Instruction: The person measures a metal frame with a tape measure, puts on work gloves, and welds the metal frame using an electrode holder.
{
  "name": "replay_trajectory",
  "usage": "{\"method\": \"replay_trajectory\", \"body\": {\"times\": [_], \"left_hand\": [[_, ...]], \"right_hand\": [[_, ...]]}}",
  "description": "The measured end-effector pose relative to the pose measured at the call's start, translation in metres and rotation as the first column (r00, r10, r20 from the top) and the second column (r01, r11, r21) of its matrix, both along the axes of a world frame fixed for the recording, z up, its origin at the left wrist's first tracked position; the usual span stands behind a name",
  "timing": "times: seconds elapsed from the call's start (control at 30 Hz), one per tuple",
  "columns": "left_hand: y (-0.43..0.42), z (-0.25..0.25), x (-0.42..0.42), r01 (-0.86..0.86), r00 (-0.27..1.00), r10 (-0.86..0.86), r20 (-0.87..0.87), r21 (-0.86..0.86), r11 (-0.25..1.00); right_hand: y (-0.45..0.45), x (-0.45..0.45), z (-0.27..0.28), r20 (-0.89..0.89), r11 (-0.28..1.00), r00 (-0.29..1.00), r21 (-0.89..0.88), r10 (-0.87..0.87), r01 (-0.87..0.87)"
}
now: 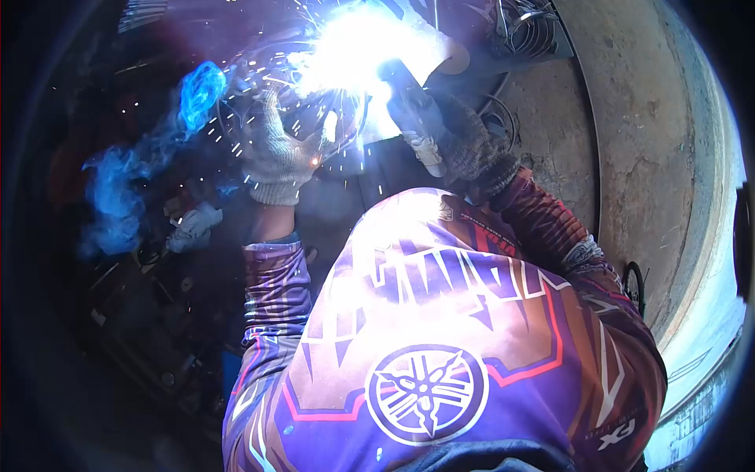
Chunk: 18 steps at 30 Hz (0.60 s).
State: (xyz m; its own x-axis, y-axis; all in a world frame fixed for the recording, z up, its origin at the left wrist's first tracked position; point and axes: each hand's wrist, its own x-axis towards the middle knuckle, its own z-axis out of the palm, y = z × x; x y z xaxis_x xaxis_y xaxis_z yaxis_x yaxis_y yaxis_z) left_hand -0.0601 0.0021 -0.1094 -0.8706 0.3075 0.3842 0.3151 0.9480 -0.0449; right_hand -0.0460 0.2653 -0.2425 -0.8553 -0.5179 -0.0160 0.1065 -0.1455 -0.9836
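A blinding white welding arc (pixel 358 51) throws sparks in every direction and washes out the workpiece around it. My right hand (pixel 468 145), in a dark-looking knit glove, is wrapped around a dark welding torch (pixel 405 98) whose front end reaches the edge of the glare. To the left of the arc is my left hand (pixel 279 157) in a pale knit glove. Its thumb and fingers are spread apart, with sparks passing across them. Nothing is visible in its grasp, though some fingertips are lost in smoke and shadow.
Bluish smoke (pixel 118 197) drifts on the left. A crumpled whitish cloth-like item (pixel 195 224) lies in the dark area below it. Curved metal pieces (pixel 527 23) sit at the upper right, and a thin cable (pixel 511 126) loops near my right hand. Stained concrete (pixel 637 134) stretches along the right.
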Motion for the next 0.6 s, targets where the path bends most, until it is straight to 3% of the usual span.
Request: {"method": "replay_trajectory", "body": {"times": [0.03, 0.07, 0.2, 0.27, 0.3, 0.37, 0.4, 0.47, 0.5, 0.57, 0.6], "left_hand": [[-0.002, -0.003, 0.000, 0.001, 1.000, -0.001, 0.000, 0.008, 1.000], [-0.002, -0.006, -0.001, 0.003, 1.000, -0.003, 0.000, 0.017, 1.000], [0.001, -0.005, -0.001, -0.017, 0.999, 0.015, 0.029, 0.050, 0.999], [0.002, -0.005, -0.002, -0.016, 0.999, 0.014, 0.042, 0.051, 0.999], [0.002, -0.007, -0.003, -0.016, 0.999, 0.013, 0.052, 0.051, 0.999], [0.001, -0.006, -0.004, -0.016, 0.998, 0.014, 0.054, 0.050, 0.999], [0.001, -0.005, -0.004, -0.017, 0.998, 0.015, 0.055, 0.040, 0.999], [0.005, -0.003, -0.005, 0.012, 1.000, -0.012, 0.012, 0.043, 0.999], [0.007, -0.001, -0.006, 0.041, 0.999, -0.040, -0.030, 0.044, 0.998], [0.011, 0.002, -0.006, 0.024, 1.000, -0.024, -0.017, 0.013, 1.000], [0.013, 0.003, -0.006, 0.006, 1.000, -0.007, -0.005, -0.018, 1.000]], "right_hand": [[0.000, 0.002, -0.004, 0.000, 1.000, 1.000, 0.000, 0.000, 0.000], [0.000, 0.006, -0.012, 0.163, 0.979, 0.987, -0.203, 0.002, 0.031], [0.004, 0.003, 0.004, -0.081, 0.983, 0.985, 0.093, -0.153, 0.160], [0.009, -0.001, 0.013, -0.177, 0.971, 0.959, 0.053, -0.220, 0.233], [0.015, -0.006, 0.008, -0.470, 0.935, 0.857, 0.161, -0.210, 0.317], [0.022, -0.008, 0.006, -0.718, 0.875, 0.683, 0.235, -0.138, 0.424], [0.025, -0.009, 0.007, -0.360, 0.939, 0.919, 0.230, -0.163, 0.257], [0.029, -0.011, 0.005, 0.060, 0.983, 0.992, 0.151, -0.113, 0.103], [0.031, -0.014, 0.001, 0.449, 0.927, 0.893, -0.351, 0.046, 0.128], [0.034, -0.017, 0.000, 0.637, 0.626, 0.678, -0.708, 0.367, 0.326], [0.035, -0.020, 0.004, 0.607, 0.809, 0.774, -0.540, 0.181, 0.235]]}}
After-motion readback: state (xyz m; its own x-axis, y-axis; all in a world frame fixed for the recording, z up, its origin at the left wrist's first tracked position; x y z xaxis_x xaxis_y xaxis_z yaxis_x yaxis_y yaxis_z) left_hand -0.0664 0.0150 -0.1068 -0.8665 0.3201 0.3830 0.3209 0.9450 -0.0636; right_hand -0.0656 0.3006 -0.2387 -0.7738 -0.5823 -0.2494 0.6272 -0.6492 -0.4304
